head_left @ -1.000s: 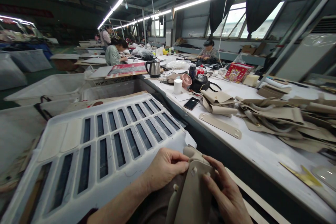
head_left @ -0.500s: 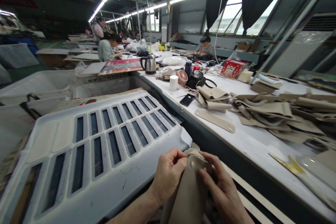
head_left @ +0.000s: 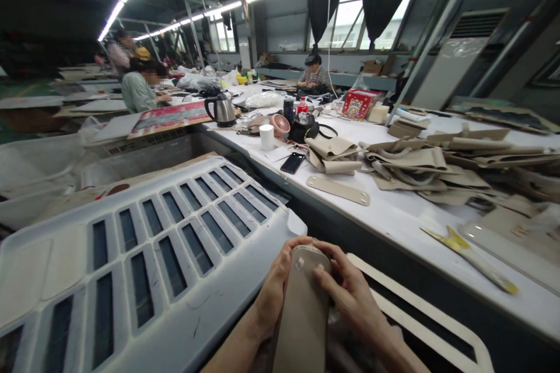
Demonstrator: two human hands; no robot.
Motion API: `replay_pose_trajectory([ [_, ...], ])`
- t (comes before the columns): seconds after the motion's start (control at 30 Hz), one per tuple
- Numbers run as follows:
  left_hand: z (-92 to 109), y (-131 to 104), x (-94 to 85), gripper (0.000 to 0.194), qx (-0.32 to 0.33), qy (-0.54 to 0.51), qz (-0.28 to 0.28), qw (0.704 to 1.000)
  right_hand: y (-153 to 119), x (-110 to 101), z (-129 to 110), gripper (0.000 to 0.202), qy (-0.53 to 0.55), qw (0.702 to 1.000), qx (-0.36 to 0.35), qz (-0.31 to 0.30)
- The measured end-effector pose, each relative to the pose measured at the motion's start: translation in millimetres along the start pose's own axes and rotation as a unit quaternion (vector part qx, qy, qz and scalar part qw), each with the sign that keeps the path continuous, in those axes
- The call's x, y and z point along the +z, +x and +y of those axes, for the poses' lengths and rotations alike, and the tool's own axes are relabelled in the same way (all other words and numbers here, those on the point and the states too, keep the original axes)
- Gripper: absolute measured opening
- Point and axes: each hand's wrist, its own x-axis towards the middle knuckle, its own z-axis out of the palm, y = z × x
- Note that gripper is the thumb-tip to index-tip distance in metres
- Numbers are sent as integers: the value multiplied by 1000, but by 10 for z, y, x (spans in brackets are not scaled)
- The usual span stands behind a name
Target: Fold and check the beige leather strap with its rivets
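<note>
A beige leather strap piece with a rounded top and a small metal stud stands upright low in the middle of the view. My left hand wraps its left edge from behind. My right hand holds its right side, with a fingertip pressed on its face near the stud. Both hands hover just in front of the white table edge, beside an overturned white slatted crate.
On the table lie a flat beige strap, a pile of beige leather pieces, a black phone, a white cup, a kettle, a pink fan and a red box. Other people work further back.
The view swung to the right and the leather piece now faces me flat and upright. Both hands shifted their hold on it, the right fingertip now on its face.
</note>
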Motion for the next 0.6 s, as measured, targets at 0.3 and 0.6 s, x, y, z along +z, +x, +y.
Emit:
replay_pose_trajectory([
  [0.3, -54, -18, -110, 57, 18, 89, -70, 993, -129, 62, 84, 37, -186, 959, -150, 152],
  [0.6, -60, -6, -53, 90, 50, 173, -109, 978, -184, 7, -154, 17, -222, 922, -281, 146],
])
